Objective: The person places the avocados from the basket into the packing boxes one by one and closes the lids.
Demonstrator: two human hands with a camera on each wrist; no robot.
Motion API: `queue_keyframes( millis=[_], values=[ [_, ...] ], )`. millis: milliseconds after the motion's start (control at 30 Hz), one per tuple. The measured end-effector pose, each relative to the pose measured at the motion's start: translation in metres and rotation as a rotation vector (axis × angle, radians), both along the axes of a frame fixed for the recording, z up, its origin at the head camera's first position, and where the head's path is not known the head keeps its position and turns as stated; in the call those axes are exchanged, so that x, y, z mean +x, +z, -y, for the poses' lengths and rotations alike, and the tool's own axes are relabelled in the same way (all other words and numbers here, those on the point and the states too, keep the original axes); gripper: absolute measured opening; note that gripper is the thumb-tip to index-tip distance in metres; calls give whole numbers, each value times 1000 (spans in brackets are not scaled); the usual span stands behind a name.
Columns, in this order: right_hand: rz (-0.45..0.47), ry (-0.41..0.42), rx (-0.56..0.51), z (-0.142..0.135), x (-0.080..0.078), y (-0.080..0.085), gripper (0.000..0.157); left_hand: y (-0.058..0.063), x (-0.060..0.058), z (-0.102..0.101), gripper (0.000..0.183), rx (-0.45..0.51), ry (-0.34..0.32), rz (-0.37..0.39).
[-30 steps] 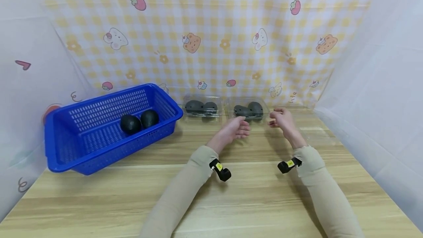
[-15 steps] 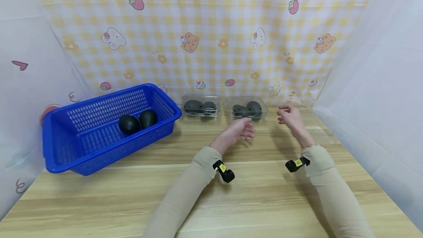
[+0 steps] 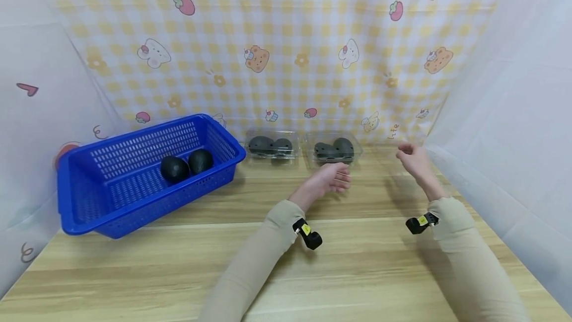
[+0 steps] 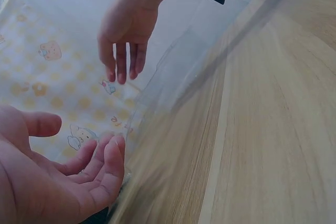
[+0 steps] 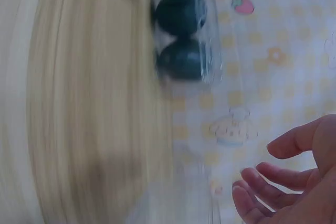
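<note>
I see two hands, my left hand (image 3: 325, 179) and my right hand (image 3: 415, 163). One blue basket (image 3: 156, 203) has two dark fruits (image 3: 175, 169) inside. Two clear boxes (image 3: 271, 156) show two more fruits (image 3: 343, 147) each: six altogether. Also two black wrist devices (image 3: 308, 235), one table (image 3: 357, 282), one checked cloth (image 3: 286, 29). Some clear plastic (image 5: 173, 198) is too blurred to count.

At left in the head view, the basket (image 3: 152, 207) is solid blue, the fruit (image 3: 174, 169) inside blackish green. The central boxes (image 3: 296, 136) are clear. Across the top, the cloth (image 3: 286, 83) is yellow-and-white check with pink strawberries (image 3: 184, 4). Below, the table (image 3: 134, 272) is pale wood-grain, the sleeves (image 3: 259, 262) plain beige.
</note>
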State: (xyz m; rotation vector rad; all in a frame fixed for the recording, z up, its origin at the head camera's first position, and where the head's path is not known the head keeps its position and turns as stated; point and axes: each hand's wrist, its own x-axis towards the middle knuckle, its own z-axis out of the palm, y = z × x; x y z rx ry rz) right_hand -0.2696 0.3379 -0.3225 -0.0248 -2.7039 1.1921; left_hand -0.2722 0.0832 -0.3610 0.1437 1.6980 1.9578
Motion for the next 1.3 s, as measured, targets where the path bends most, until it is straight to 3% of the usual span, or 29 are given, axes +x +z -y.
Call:
queue_keyframes(
  millis=[300, 700, 933, 1100, 1300],
  values=[
    [-15, -35, 131, -45, 1, -3, 46, -2, -1, -3, 45, 1, -24, -6],
    [95, -127, 243, -96, 12, -5, 57, -10, -2, -13, 44, -26, -75, -23],
    [105, -188, 303, -116, 18, -13, 62, -12, -1, -20, 40, -32, -73, -32],
    [140, -180, 265, -126, 21, -18, 62, -12, 0, -22, 35, -39, -83, -36],
    [121, -189, 296, -130, 24, -25, 53, -13, 0, -29, 25, -31, -85, -32]
  ],
)
